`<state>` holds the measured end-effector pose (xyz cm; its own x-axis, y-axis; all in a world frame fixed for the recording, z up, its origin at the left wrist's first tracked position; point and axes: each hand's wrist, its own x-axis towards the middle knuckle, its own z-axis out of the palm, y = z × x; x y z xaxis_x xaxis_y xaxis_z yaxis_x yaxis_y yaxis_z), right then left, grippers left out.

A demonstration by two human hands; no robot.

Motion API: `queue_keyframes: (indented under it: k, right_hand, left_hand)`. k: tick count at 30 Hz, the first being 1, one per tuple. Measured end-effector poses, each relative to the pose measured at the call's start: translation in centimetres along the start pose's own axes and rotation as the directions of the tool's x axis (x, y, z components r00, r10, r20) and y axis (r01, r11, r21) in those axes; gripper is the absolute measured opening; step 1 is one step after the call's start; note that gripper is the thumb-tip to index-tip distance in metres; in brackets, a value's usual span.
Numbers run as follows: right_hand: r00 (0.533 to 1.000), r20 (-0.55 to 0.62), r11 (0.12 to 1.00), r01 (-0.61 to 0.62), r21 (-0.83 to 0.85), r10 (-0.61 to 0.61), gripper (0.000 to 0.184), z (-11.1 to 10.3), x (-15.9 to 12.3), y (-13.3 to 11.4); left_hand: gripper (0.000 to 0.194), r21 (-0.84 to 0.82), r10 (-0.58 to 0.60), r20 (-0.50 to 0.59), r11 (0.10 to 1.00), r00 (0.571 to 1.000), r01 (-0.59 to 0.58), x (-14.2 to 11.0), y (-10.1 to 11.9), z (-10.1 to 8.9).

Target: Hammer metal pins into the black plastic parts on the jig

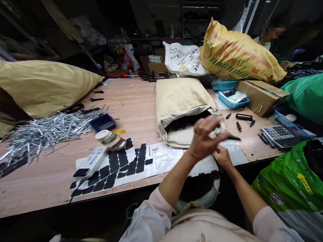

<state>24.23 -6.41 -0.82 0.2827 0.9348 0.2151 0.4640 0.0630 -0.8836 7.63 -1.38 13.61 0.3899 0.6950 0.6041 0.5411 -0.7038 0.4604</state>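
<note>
My left hand [205, 138] is raised over the mouth of a beige woven sack [183, 95], slightly blurred, its fingers spread. Dark pieces show inside the sack's opening; their kind is hard to make out. A small black pointed piece [234, 137] shows just past my left fingertips; whether they touch it I cannot tell. My right hand [223, 157] is closed near the table's front edge, fingers pinched together. What it holds, if anything, is hidden. Beneath both hands lies a white sheet [171, 157], with black rounded patches on its left part.
Thin metal rods [55, 131] are heaped at left, near a dark blue tray [103, 123], a glass jar [111, 139] and a white device [92, 163]. At right are black parts [239, 126], a calculator [280, 134], blue baskets [233, 99] and a cardboard box [262, 95]. Filled sacks [239, 50] stand behind.
</note>
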Motion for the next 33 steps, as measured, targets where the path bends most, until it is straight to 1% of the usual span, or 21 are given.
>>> queue_keyframes:
  k: [1, 2, 3, 4, 6, 7, 9, 11, 14, 18, 20, 22, 25, 29, 31, 33]
  right_hand:
    - [1.000, 0.019, 1.000, -0.021, 0.009, 0.020, 0.032, 0.0, 0.0, 0.0]
    - [0.998, 0.038, 0.999, -0.045, 0.010, 0.044, 0.033, 0.0, 0.0, 0.0]
    - [0.997, 0.043, 0.998, -0.065, 0.027, 0.064, 0.035, 0.0, 0.0, 0.0]
    - [0.995, 0.047, 0.995, -0.086, 0.042, 0.084, 0.036, 0.0, -0.1, 0.1]
    - [0.993, 0.044, 0.992, -0.109, 0.060, 0.107, 0.036, 0.0, -0.1, 0.1]
    - [0.993, 0.043, 0.991, -0.113, 0.065, 0.110, 0.036, 0.0, -0.1, 0.2]
    - [0.993, 0.040, 0.992, -0.111, 0.066, 0.108, 0.037, 0.0, -0.1, 0.2]
    - [0.994, 0.044, 0.993, -0.102, 0.058, 0.099, 0.037, -0.1, -0.1, 0.2]
    - [0.994, 0.052, 0.994, -0.098, 0.042, 0.095, 0.039, -0.2, -0.1, 0.2]
    - [0.993, 0.053, 0.994, -0.109, 0.029, 0.107, 0.041, -0.2, -0.2, 0.0]
    - [0.993, 0.051, 0.994, -0.105, 0.003, 0.104, 0.040, -0.2, -0.3, -0.3]
    - [0.995, 0.044, 0.995, -0.089, -0.038, 0.091, 0.039, -0.2, -0.4, -1.0]
    - [0.998, 0.040, 0.994, -0.050, -0.097, 0.054, 0.038, -0.3, -0.5, -2.8]
    - [0.998, 0.056, 0.988, 0.034, -0.148, -0.026, 0.035, 0.0, -0.6, -5.2]
    - [0.996, 0.053, 0.983, 0.074, -0.165, -0.066, 0.035, 0.3, -0.6, -5.5]
    - [0.994, 0.056, 0.976, 0.099, -0.193, -0.090, 0.035, 0.8, -0.8, -5.1]
  left_hand:
    - [0.029, 0.016, -0.082, -0.055, 0.996, 0.995, 0.083, 0.3, -1.4, 0.0]
    - [0.028, 0.027, -0.175, -0.096, 0.984, 0.980, 0.178, 0.3, -3.1, 0.1]
    - [0.027, 0.033, -0.267, -0.110, 0.962, 0.957, 0.272, 0.1, -4.9, 0.5]
    - [0.027, 0.047, -0.343, -0.090, 0.936, 0.935, 0.348, -0.4, -6.7, 0.9]
    - [0.025, 0.092, -0.438, 0.000, 0.895, 0.899, 0.436, -2.0, -9.7, 2.1]
    - [0.024, 0.117, -0.462, 0.061, 0.884, 0.885, 0.453, -2.9, -10.7, 2.8]
    - [0.024, 0.158, -0.485, 0.167, 0.873, 0.859, 0.462, -4.7, -11.8, 4.1]
    - [0.028, 0.167, -0.500, 0.217, 0.865, 0.839, 0.473, -5.9, -12.2, 5.0]
    - [0.032, 0.120, -0.526, 0.210, 0.851, 0.824, 0.512, -6.4, -12.5, 5.4]
    - [0.021, 0.082, -0.526, 0.226, 0.849, 0.820, 0.522, -6.2, -12.9, 5.1]
    - [0.019, 0.080, -0.524, 0.224, 0.850, 0.822, 0.520, -6.1, -12.9, 5.0]
    - [0.018, 0.084, -0.524, 0.225, 0.850, 0.821, 0.519, -6.1, -12.9, 5.1]
    - [0.016, 0.106, -0.527, 0.241, 0.849, 0.815, 0.517, -6.2, -12.9, 5.2]
    - [0.020, 0.124, -0.522, 0.248, 0.853, 0.816, 0.508, -6.3, -13.0, 5.3]
    - [0.022, 0.123, -0.512, 0.246, 0.859, 0.823, 0.498, -6.4, -13.1, 5.4]
    - [0.022, 0.124, -0.507, 0.247, 0.862, 0.826, 0.492, -6.4, -13.1, 5.4]
